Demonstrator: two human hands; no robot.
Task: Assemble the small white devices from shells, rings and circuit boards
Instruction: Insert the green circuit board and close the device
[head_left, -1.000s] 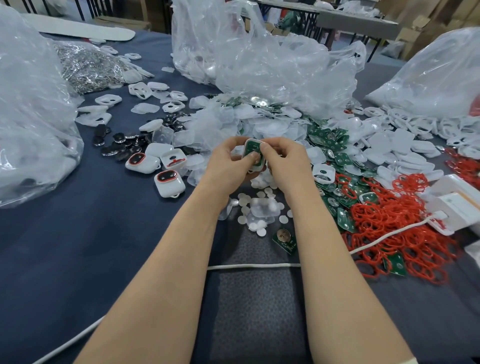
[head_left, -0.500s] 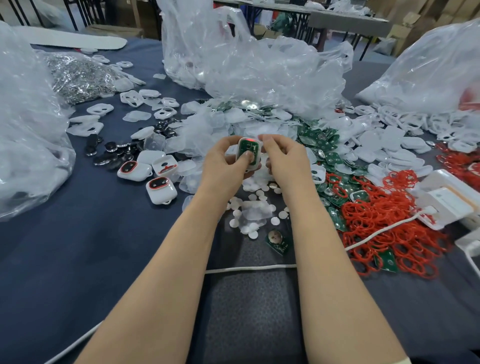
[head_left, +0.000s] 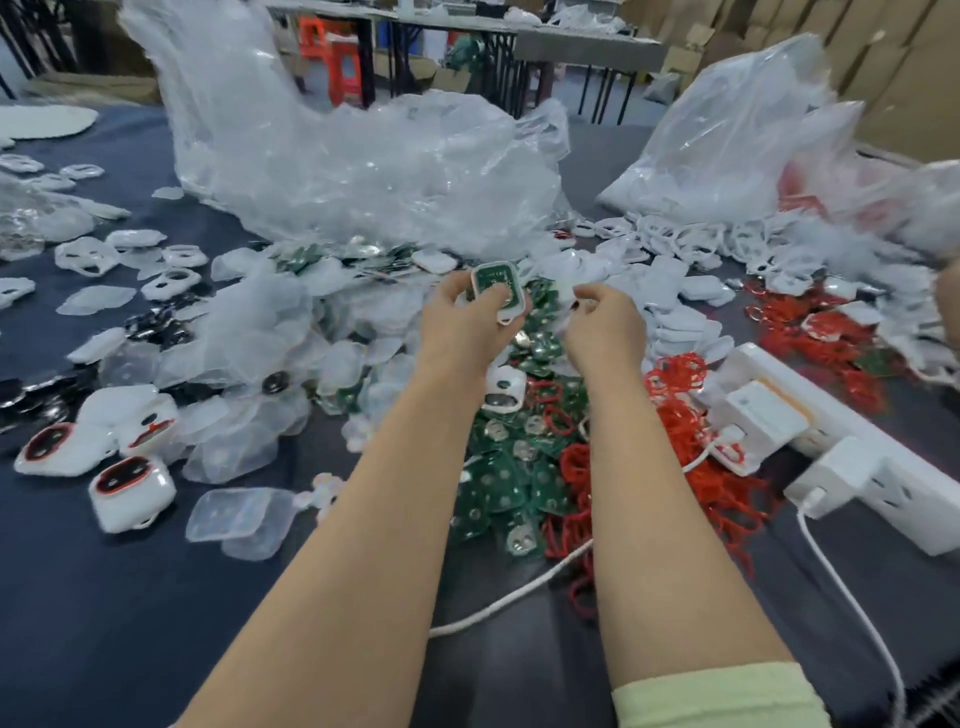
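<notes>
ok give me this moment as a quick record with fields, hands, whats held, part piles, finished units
left hand: grips a white shell with a green board seated in it, raised above the piles
right hand: beside the shell, not touching it; fingers curled, contents unclear
circuit boards: green heap under the forearms
red rings: heap right of the boards
finished devices: a few at the left of the table
loose shells: spread beyond the right hand

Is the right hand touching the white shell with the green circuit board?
No: the left hand alone grips the white shell; the right hand is apart from it.
</notes>
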